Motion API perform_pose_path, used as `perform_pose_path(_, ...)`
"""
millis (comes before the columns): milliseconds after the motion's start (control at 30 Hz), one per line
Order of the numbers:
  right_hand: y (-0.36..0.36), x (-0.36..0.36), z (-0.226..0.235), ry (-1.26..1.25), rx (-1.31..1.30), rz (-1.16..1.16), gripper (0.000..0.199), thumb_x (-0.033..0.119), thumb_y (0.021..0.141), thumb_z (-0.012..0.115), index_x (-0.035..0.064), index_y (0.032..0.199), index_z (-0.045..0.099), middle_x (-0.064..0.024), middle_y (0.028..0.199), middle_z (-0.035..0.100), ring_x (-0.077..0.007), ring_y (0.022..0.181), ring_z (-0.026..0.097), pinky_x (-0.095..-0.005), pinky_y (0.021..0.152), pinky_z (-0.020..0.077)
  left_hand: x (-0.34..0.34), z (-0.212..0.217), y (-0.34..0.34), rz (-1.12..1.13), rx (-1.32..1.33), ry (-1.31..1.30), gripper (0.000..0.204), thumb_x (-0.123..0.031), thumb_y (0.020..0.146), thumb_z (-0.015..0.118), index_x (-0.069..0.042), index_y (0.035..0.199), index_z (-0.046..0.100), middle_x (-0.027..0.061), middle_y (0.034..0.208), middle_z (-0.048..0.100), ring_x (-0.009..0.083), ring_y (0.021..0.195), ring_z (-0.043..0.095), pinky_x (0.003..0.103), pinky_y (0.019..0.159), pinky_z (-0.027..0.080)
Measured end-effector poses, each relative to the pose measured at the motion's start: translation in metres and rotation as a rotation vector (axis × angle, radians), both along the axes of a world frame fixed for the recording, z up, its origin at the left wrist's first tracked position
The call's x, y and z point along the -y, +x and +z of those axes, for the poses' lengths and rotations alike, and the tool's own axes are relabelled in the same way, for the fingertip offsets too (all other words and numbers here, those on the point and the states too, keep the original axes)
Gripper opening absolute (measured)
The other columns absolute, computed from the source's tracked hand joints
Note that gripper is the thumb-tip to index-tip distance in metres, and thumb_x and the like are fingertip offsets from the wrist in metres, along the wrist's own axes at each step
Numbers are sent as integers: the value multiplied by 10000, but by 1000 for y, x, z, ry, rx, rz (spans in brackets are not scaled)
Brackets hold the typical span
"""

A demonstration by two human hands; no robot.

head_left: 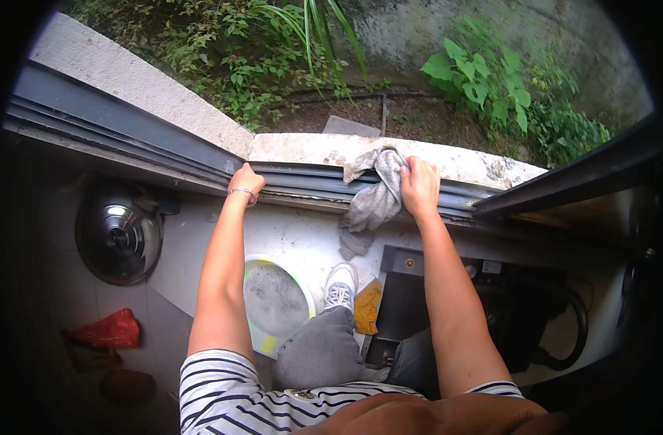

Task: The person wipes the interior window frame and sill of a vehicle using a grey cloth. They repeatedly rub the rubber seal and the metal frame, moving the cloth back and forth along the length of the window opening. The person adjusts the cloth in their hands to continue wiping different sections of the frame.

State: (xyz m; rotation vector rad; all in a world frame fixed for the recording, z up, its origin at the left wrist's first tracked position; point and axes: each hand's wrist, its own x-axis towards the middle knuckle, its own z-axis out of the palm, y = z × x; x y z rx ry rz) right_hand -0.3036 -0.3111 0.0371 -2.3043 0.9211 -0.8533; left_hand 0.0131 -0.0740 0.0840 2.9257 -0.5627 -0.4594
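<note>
My right hand (420, 187) is closed on a grey cloth (377, 205), which lies bunched over the dark metal window track (302, 178). One end of the cloth hangs down on the inner side, over the white counter. At the corner where two stretches of track meet, my left hand (246, 181) has its fingers curled over the frame; a bracelet circles that wrist. Beyond the track runs a pale, stained stone ledge (295, 147).
Below me, a round basin (308, 284) of greyish, sudsy water stands beside my white shoe (341, 283). A yellow-brown cloth (368, 308) lies by a dark sink (400, 290). A shiny pot lid (119, 235) and a red bag (114, 330) are at left. Plants (480, 76) grow outside.
</note>
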Motion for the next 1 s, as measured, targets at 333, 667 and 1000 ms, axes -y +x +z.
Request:
perform_pose_path(333, -6, 5, -2, -17, -9, -20, 152, 178, 836, 585, 71, 944, 576, -117, 857, 613, -299, 867, 567, -411, 837, 378, 36, 21, -19, -50, -222, 90, 400, -88, 660, 537, 96, 1016, 548, 146, 611, 622, 230, 481, 608, 347, 458, 469)
perform_pose_path(667, -6, 5, -1, -4, 1, -9, 146, 176, 842, 576, 67, 939, 574, -119, 848, 612, -299, 860, 571, -413, 835, 380, 15, 28, -29, 8, -313, -86, 587, -19, 714, 534, -29, 1294, 448, 132, 685, 615, 205, 515, 589, 345, 468, 479)
perform_pose_path(1000, -1, 0, -1, -4, -12, -10, 145, 175, 839, 583, 67, 936, 577, -117, 854, 615, -301, 858, 574, -412, 833, 384, 10, -17, -25, 239, 127, -454, 516, -384, 646, 719, -37, 1024, 667, 190, 980, 676, 322, 961, 635, 370, 875, 473)
